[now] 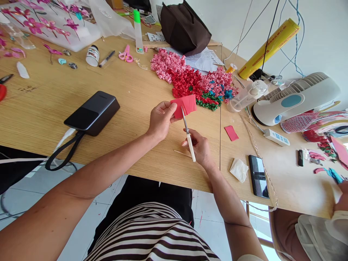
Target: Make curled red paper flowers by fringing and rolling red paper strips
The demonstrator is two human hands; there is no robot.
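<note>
My left hand (160, 120) pinches the left end of a red strip of paper or thin sheet (187, 103), with slits along its right part. White-handled scissors (189, 145) are in my right hand (200, 146), fingers wrapped at the handles. Their blades point up and meet the lower edge of the red strip. Just beyond the strip lies a heap of red, pink, green and blue flower-like pieces (187, 81). A small red piece (231, 133) rests on the table to the right. Under my right hand is a thin stick (182, 153).
A black power bank (92, 112) with a cable stands at left. Pink scissors (125, 54), a glue bottle (138, 32) and a dark bag (186, 27) sit farther back. At right are a phone (259, 176), a white fan (293, 96) and another person's hand (343, 192).
</note>
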